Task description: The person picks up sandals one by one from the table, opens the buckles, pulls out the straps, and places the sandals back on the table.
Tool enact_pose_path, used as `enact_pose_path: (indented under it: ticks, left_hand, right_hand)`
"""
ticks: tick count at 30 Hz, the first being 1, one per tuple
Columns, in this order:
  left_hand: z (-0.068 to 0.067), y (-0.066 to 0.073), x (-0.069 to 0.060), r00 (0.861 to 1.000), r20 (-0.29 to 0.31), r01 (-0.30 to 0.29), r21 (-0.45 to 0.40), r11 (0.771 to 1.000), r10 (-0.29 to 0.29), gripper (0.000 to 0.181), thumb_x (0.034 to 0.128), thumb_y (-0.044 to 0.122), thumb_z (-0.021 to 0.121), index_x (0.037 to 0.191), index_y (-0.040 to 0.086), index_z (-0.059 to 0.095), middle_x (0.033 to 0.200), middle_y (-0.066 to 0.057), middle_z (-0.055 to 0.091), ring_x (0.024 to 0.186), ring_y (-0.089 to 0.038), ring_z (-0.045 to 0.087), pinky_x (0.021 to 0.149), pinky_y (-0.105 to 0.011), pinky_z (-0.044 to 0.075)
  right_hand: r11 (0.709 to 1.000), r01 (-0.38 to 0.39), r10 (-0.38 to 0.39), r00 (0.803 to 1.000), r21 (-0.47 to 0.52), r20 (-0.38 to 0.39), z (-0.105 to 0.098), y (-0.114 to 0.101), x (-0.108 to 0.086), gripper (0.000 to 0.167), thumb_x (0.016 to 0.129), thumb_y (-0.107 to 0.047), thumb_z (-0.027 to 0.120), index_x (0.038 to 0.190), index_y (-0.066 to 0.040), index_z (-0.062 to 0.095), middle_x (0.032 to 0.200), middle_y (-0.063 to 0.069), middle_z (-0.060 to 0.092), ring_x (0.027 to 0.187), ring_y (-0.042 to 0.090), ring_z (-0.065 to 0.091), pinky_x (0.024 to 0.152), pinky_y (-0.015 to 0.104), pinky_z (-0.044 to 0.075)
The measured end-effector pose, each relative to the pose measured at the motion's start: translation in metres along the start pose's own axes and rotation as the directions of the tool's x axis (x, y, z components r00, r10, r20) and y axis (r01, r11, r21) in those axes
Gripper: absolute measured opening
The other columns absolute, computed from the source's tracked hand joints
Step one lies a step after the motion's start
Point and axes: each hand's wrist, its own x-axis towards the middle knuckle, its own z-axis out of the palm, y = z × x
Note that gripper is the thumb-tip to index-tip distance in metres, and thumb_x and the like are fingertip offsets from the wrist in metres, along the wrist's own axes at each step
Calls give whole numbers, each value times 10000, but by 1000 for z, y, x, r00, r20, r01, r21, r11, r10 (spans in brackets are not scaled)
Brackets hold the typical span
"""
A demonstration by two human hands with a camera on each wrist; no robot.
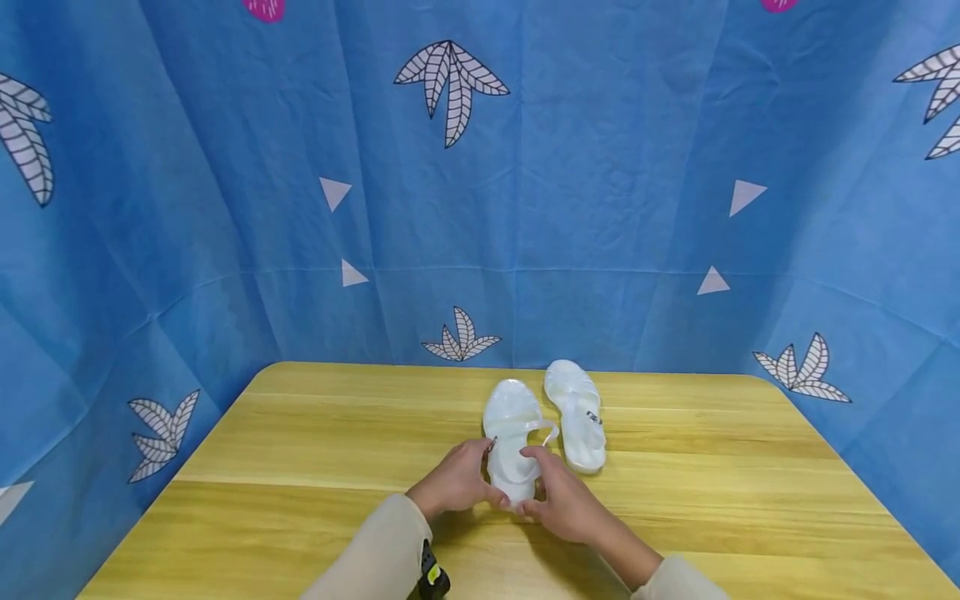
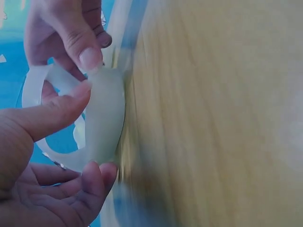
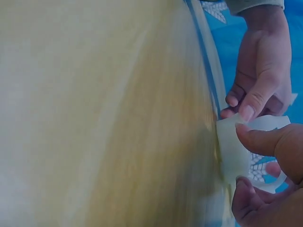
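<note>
A whitish translucent sandal (image 1: 512, 408) stands toe-away at the middle of the table, its ankle strap (image 1: 553, 433) out to the right. The left hand (image 1: 467, 479) grips its heel end from the left, thumb at the back of the heel. From the right, the right hand (image 1: 564, 498) grips the same heel, its thumb close to the other. Both wrist views show thumbs and fingers on the heel wall (image 2: 105, 116). A second matching sandal (image 1: 579, 421) lies just to the right, untouched, with a dark mark on its strap.
The yellow wood-grain table (image 1: 750, 483) has rounded far corners. Behind and beside it hangs a blue curtain (image 1: 600, 167) with white leaf and triangle prints. A dark band with a yellow-green patch (image 1: 432, 575) is on the left wrist.
</note>
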Motion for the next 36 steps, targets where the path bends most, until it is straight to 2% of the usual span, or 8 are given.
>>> enact_pose_path:
  ticks: [7,12,19,24,28,32,36]
  left_hand:
    - [2,1,10,997,-72,34,55,998,-30,758,670,176,853,1295,-28,474,1200,-136,578,1083,-267,542,949,-442,445]
    - [2,1,16,995,-85,53,59,997,-48,848,702,159,831,1384,-53,373,1327,-188,514,1201,-309,500,995,-453,417]
    - [1,3,24,994,-104,47,52,998,-42,710,738,96,794,1335,-13,424,1245,-151,569,1137,-278,541,958,-440,443]
    - [3,2,28,993,-109,53,59,997,-46,703,742,65,781,1335,-25,416,1233,-161,574,1117,-277,548,947,-441,448]
    - [4,1,32,993,-108,47,48,998,-42,719,747,50,772,1355,-25,395,1244,-168,567,1116,-283,546,943,-447,449]
    - [5,1,34,993,-109,56,44,997,-51,748,760,46,758,1387,-25,357,1282,-182,543,1150,-299,530,959,-459,438]
    - [6,0,35,993,-103,60,36,998,-56,769,771,32,740,1410,-30,317,1307,-198,520,1176,-316,515,974,-465,426]
  right_hand:
    - [1000,-27,26,998,-12,-56,1,2,11,657,776,-57,749,1333,9,409,899,50,482,700,121,460,570,222,389]
    - [998,-35,31,996,-51,-85,0,-1,18,655,780,-51,743,1337,13,405,893,52,498,716,132,457,594,233,380]
    - [995,-80,72,990,-67,-118,-5,-3,30,607,810,-36,701,1339,28,410,997,127,541,732,141,472,615,270,405]
    - [991,-121,114,987,-60,-114,-2,-4,33,630,803,-67,720,1342,37,411,1126,186,524,773,162,483,647,295,425]
    - [987,-136,124,984,-88,-129,0,-4,35,658,794,-88,734,1349,36,403,1239,234,490,882,221,503,732,356,447]
    - [985,-146,133,982,-89,-137,1,-4,37,668,794,-89,732,1356,43,395,1272,259,482,1093,328,507,868,444,457]
    - [984,-152,140,982,-88,-128,2,-4,39,673,798,-87,724,1358,65,383,1278,286,471,1192,400,463,944,492,430]
